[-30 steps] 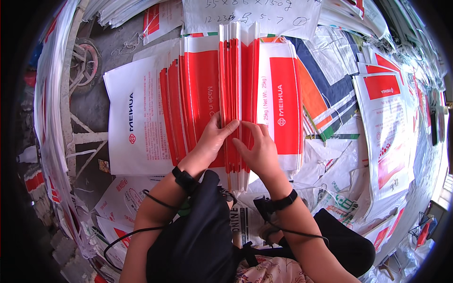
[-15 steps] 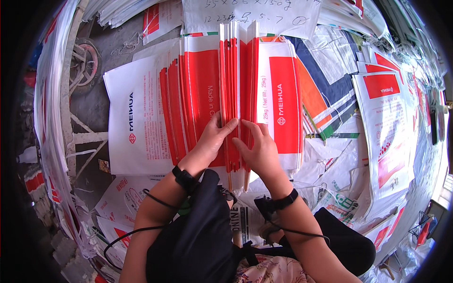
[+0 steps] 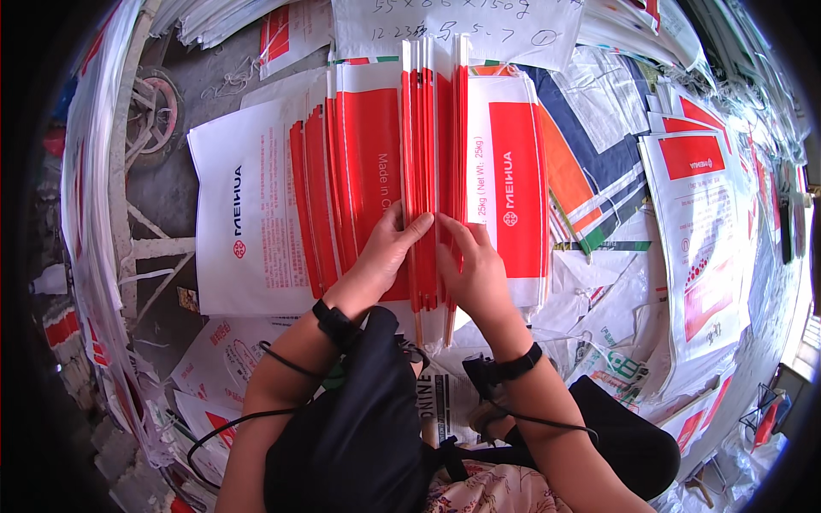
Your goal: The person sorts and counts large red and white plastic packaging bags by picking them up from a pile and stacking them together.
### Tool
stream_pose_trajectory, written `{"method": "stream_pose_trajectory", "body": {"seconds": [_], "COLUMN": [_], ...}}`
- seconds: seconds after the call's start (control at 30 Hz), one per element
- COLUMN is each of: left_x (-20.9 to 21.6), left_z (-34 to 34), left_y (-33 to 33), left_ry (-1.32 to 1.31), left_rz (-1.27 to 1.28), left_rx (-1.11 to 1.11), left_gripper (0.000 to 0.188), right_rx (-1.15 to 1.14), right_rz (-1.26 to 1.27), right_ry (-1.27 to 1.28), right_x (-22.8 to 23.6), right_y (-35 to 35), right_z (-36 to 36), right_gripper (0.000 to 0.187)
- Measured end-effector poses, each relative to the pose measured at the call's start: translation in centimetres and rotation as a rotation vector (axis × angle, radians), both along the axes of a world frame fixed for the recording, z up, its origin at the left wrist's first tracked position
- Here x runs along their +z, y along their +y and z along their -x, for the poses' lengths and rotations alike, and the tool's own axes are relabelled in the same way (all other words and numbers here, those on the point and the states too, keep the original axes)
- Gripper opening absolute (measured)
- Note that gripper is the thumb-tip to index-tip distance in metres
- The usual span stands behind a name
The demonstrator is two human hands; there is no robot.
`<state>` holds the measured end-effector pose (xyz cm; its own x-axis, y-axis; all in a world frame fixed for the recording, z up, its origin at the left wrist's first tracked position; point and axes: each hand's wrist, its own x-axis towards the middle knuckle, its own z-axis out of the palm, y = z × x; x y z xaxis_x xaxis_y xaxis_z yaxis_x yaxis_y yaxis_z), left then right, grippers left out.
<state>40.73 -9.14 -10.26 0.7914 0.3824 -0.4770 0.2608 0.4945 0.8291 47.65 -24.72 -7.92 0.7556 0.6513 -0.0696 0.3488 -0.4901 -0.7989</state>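
Note:
A stack of red and white woven sacks (image 3: 369, 128) lies in front of me, its middle edges raised into a ridge of narrow upright folds (image 3: 419, 171). My left hand (image 3: 382, 254) is closed on the left part of this ridge, its thumb laid across the fold edges and its other fingers mostly hidden. On the other side, my right hand (image 3: 475, 272) is closed at the thinner right group of folds (image 3: 459, 145). Its index fingertip reaches toward the left thumb, and its thumb presses near the fold edges. A narrow gap separates the two groups.
Another pile of red and white sacks (image 3: 697, 231) lies at the right. Blue and orange sacks (image 3: 569, 167) spread behind my right hand. A sheet with handwriting (image 3: 457, 34) lies at the far side. A metal frame (image 3: 162, 249) and a wheel (image 3: 156, 115) stand at the left.
My right thumb has drawn back from the left folds toward the right group. The ridge's left folds have shifted slightly right, and the right group looks thinner. My left hand has barely moved.

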Motion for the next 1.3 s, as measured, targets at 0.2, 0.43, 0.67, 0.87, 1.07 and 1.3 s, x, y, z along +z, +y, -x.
{"method": "stream_pose_trajectory", "body": {"seconds": [0.2,0.43,0.67,0.87,1.07,1.3], "left_x": [0.2,0.1,0.0,0.2,0.2,-0.1], "left_z": [0.0,0.0,0.0,-0.1,-0.2,0.0], "left_y": [0.1,0.1,0.1,0.2,0.0,0.3], "left_ry": [0.021,0.022,-0.024,0.003,0.005,0.02], "left_rz": [0.01,-0.009,-0.004,-0.004,-0.027,-0.004], "left_rx": [-0.002,-0.028,-0.018,-0.04,-0.036,-0.039], "left_gripper": [0.044,0.043,0.045,0.046,0.046,0.047], "right_rx": [0.012,-0.027,-0.083,-0.012,-0.015,-0.025], "right_rz": [-0.018,-0.032,-0.057,-0.001,0.014,-0.066], "right_ry": [-0.037,-0.036,-0.013,0.015,-0.036,0.032], "right_x": [-0.6,-0.2,-0.7,-1.0,-0.3,-1.1], "right_y": [-0.1,0.0,-0.3,-0.8,0.1,-0.9], "right_z": [-0.3,-0.2,-0.3,-0.7,-0.3,-0.7], "right_gripper": [0.055,0.059,0.057,0.05,0.049,0.053]}}
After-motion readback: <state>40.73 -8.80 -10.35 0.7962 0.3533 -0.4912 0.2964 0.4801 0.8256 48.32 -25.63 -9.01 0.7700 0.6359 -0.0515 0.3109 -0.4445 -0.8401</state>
